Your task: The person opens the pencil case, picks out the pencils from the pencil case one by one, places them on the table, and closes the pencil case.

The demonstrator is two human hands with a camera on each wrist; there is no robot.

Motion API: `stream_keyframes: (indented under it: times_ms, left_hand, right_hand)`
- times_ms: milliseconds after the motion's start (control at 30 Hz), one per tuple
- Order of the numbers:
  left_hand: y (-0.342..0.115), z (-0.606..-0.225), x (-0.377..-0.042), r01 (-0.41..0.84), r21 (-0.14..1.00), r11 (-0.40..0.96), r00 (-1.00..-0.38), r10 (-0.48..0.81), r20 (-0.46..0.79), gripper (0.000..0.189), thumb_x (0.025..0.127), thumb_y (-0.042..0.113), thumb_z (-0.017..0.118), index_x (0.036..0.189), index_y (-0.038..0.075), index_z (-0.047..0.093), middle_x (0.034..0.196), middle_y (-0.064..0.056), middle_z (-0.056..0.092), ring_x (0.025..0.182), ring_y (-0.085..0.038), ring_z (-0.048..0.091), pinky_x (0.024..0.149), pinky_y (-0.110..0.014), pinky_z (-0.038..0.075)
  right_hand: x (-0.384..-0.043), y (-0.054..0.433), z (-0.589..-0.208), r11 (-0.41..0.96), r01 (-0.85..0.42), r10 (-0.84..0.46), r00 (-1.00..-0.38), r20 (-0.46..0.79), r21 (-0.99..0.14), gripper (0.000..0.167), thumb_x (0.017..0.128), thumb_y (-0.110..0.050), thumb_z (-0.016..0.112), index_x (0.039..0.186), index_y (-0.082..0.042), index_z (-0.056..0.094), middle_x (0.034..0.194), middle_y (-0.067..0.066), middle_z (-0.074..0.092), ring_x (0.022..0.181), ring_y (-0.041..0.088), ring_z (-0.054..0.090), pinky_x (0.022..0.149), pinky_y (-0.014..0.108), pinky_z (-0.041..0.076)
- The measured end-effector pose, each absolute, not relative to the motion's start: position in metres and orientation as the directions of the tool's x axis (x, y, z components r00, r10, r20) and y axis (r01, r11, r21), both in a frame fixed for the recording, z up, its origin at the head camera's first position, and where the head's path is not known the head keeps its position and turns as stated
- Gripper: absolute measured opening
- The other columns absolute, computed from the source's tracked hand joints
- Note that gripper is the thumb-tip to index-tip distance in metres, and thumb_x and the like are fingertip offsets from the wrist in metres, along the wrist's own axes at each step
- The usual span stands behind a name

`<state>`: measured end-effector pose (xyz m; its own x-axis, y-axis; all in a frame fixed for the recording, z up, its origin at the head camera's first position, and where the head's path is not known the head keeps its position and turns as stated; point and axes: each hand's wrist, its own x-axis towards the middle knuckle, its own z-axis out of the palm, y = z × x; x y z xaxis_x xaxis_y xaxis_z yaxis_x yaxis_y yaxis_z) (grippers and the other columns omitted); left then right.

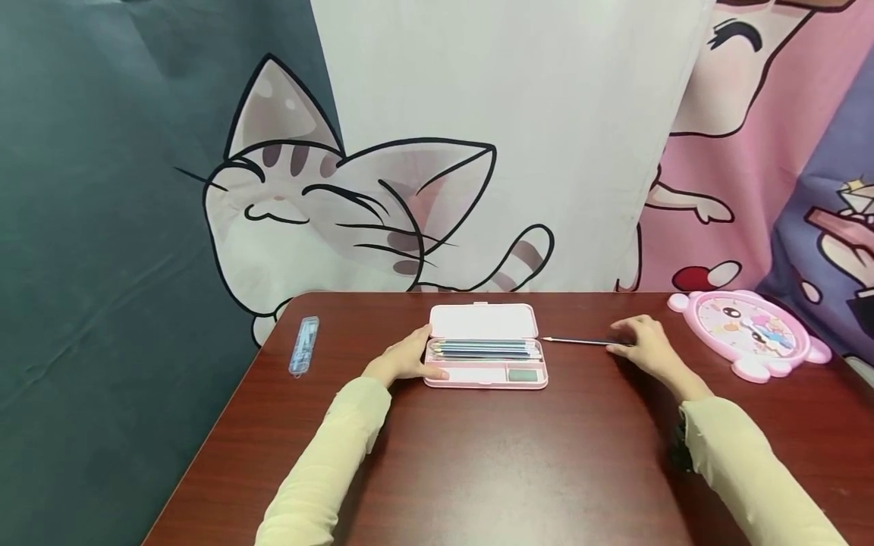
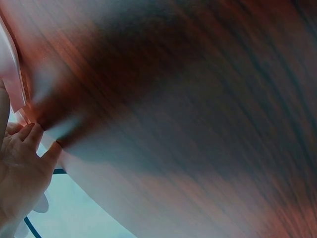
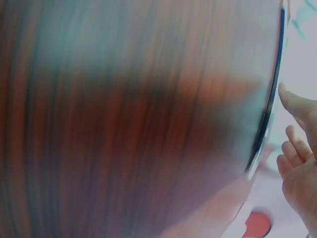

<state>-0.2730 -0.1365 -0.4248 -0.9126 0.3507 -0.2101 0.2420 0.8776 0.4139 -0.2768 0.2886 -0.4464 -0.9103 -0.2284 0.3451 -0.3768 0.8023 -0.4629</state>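
Observation:
A pink pencil case (image 1: 485, 384) lies with its lid (image 1: 483, 321) folded back, several pencils (image 1: 486, 349) in its upper compartment and a grey-green block (image 1: 523, 375) at lower right. My left hand (image 1: 404, 356) is at the case's left side, thumb over its front part and the other fingers at the hinge side. Spread, fairly straight fingers show in the left wrist view. To the right of the case a dark pencil (image 1: 580, 341) lies on the table, point toward the case. Over its far end is my right hand (image 1: 645, 347), with thumb and fingers apart around it; the pencil is not visibly pinched.
A pink animal-shaped clock (image 1: 751, 334) lies at the table's right back. On the left is a small clear-blue plastic case (image 1: 303, 346). The brown table (image 1: 492, 462) ends just behind the pencil case, with a printed cat curtain (image 1: 519, 91) beyond.

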Motion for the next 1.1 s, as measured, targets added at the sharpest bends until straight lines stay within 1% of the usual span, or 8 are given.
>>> stream_keyframes:
  times_ms: [167, 367, 533, 600, 733, 767, 967, 1100]
  left_hand:
    - [-0.137, -0.425, -0.273, 0.249, 0.426, 0.870, -0.914, 0.356, -0.193, 0.104, 0.071, 0.047, 0.073, 0.145, 0.001, 0.016, 0.149, -0.015, 0.026, 0.136, -0.025, 0.028, 0.108, -0.043, 0.029]
    - [-0.137, -0.430, -0.276, 0.263, 0.413, 0.872, -0.916, 0.360, -0.178, 0.104, 0.070, 0.048, 0.074, 0.145, 0.002, 0.017, 0.148, -0.015, 0.027, 0.136, -0.025, 0.030, 0.107, -0.042, 0.030]
    - [-0.140, -0.433, -0.277, 0.282, 0.431, 0.857, -0.911, 0.379, -0.159, 0.110, 0.067, 0.058, 0.071, 0.144, 0.001, 0.018, 0.147, -0.016, 0.028, 0.135, -0.026, 0.031, 0.106, -0.043, 0.032]
    - [-0.141, -0.432, -0.277, 0.280, 0.444, 0.851, -0.910, 0.383, -0.160, 0.112, 0.065, 0.061, 0.071, 0.145, 0.002, 0.017, 0.147, -0.016, 0.028, 0.135, -0.026, 0.030, 0.106, -0.044, 0.031]
    - [-0.140, -0.431, -0.276, 0.279, 0.430, 0.859, -0.913, 0.377, -0.159, 0.110, 0.067, 0.058, 0.072, 0.145, 0.002, 0.017, 0.147, -0.016, 0.028, 0.135, -0.026, 0.031, 0.106, -0.043, 0.031]
    - [-0.139, -0.429, -0.275, 0.258, 0.438, 0.861, -0.914, 0.364, -0.176, 0.108, 0.068, 0.053, 0.074, 0.145, 0.002, 0.017, 0.148, -0.016, 0.027, 0.136, -0.026, 0.030, 0.107, -0.044, 0.029]
    - [-0.137, -0.431, -0.275, 0.264, 0.441, 0.858, -0.915, 0.367, -0.166, 0.104, 0.069, 0.049, 0.074, 0.145, 0.003, 0.018, 0.147, -0.014, 0.030, 0.133, -0.025, 0.034, 0.106, -0.041, 0.031]
    - [-0.138, -0.430, -0.274, 0.260, 0.438, 0.861, -0.917, 0.362, -0.167, 0.104, 0.070, 0.049, 0.074, 0.145, 0.004, 0.017, 0.147, -0.013, 0.029, 0.133, -0.024, 0.033, 0.106, -0.042, 0.031]
  right_hand:
    - [-0.275, 0.239, -0.438, 0.728, -0.400, -0.276, -0.915, 0.296, -0.557, 0.031, 0.076, -0.010, 0.072, 0.101, 0.006, 0.063, 0.098, 0.023, 0.063, 0.098, 0.039, 0.056, 0.088, 0.050, 0.040]
    - [-0.270, 0.180, -0.433, 0.600, -0.486, -0.388, -0.871, 0.300, -0.636, 0.023, 0.076, -0.006, 0.072, 0.095, 0.005, 0.066, 0.089, 0.016, 0.066, 0.084, 0.029, 0.063, 0.076, 0.038, 0.051]
    - [-0.265, 0.149, -0.431, 0.586, -0.544, -0.486, -0.829, 0.277, -0.600, 0.020, 0.076, -0.009, 0.072, 0.093, 0.002, 0.067, 0.087, 0.011, 0.065, 0.082, 0.023, 0.060, 0.073, 0.034, 0.048]
    - [-0.265, 0.141, -0.430, 0.604, -0.551, -0.511, -0.822, 0.251, -0.576, 0.021, 0.078, -0.011, 0.071, 0.094, 0.001, 0.066, 0.090, 0.011, 0.065, 0.086, 0.024, 0.061, 0.076, 0.038, 0.049]
    - [-0.266, 0.133, -0.431, 0.638, -0.560, -0.537, -0.816, 0.215, -0.529, 0.021, 0.080, -0.011, 0.068, 0.096, 0.002, 0.066, 0.089, 0.011, 0.063, 0.084, 0.022, 0.060, 0.076, 0.037, 0.049]
    - [-0.267, 0.132, -0.432, 0.644, -0.559, -0.542, -0.815, 0.205, -0.523, 0.020, 0.080, -0.011, 0.068, 0.095, 0.002, 0.066, 0.088, 0.010, 0.062, 0.082, 0.021, 0.059, 0.075, 0.036, 0.049]
    - [-0.268, 0.132, -0.432, 0.621, -0.577, -0.578, -0.794, 0.187, -0.531, 0.008, 0.082, -0.007, 0.064, 0.085, 0.001, 0.064, 0.079, 0.007, 0.058, 0.074, 0.015, 0.056, 0.068, 0.028, 0.047]
    - [-0.269, 0.130, -0.435, 0.627, -0.658, -0.615, -0.747, 0.252, -0.418, 0.006, 0.083, -0.008, 0.064, 0.083, -0.003, 0.063, 0.079, 0.005, 0.058, 0.073, 0.014, 0.056, 0.067, 0.029, 0.047]
